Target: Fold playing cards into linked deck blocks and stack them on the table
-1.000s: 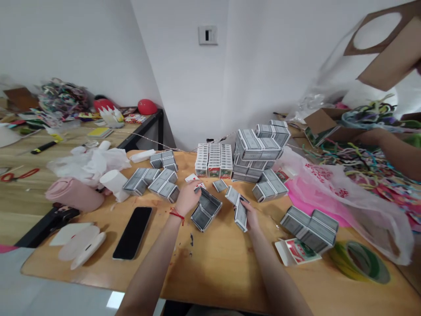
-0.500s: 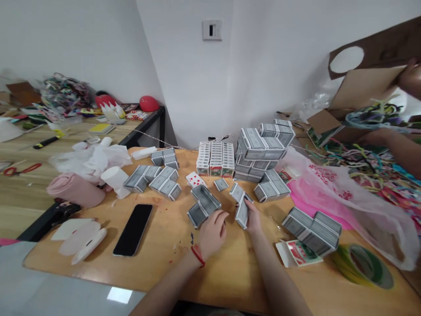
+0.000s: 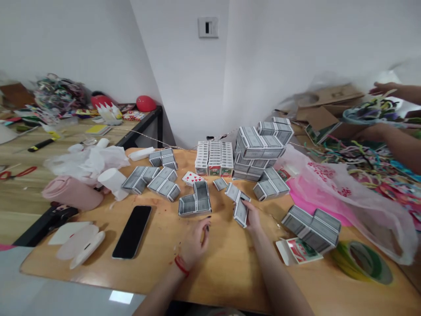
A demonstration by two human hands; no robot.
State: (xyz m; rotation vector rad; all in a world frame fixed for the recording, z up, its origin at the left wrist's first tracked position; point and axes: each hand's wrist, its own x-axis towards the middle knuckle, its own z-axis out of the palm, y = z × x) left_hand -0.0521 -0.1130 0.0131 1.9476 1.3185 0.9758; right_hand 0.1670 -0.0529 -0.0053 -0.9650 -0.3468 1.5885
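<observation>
My right hand (image 3: 252, 217) holds a folded zigzag piece (image 3: 240, 207) made of grey-backed playing cards, its thumb on top. My left hand (image 3: 194, 242) hovers low over the table with loosely curved fingers, a gap between thumb and forefinger, and nothing in it. Just beyond its fingertips lies an L-shaped hollow card shape (image 3: 196, 202), open side up. Behind that shape is a small pile of face-up heart cards (image 3: 193, 178). A little grey-backed card stack (image 3: 219, 184) lies beside the zigzag piece.
Closed card blocks (image 3: 165, 183) stand left, and a tall stack of them (image 3: 253, 151) behind right. Card boxes (image 3: 214, 159) line the back. Nearby are a phone (image 3: 132, 231), green-yellow tape (image 3: 362, 262), an opened card box (image 3: 301, 251) and a plastic bag (image 3: 368, 210). A co-worker's arms (image 3: 394, 140) reach in from the right.
The L-shaped card shape has turned and shifted left, and my left hand has drawn away from it. My right hand keeps the zigzag piece. The co-worker's raised cardboard has come down.
</observation>
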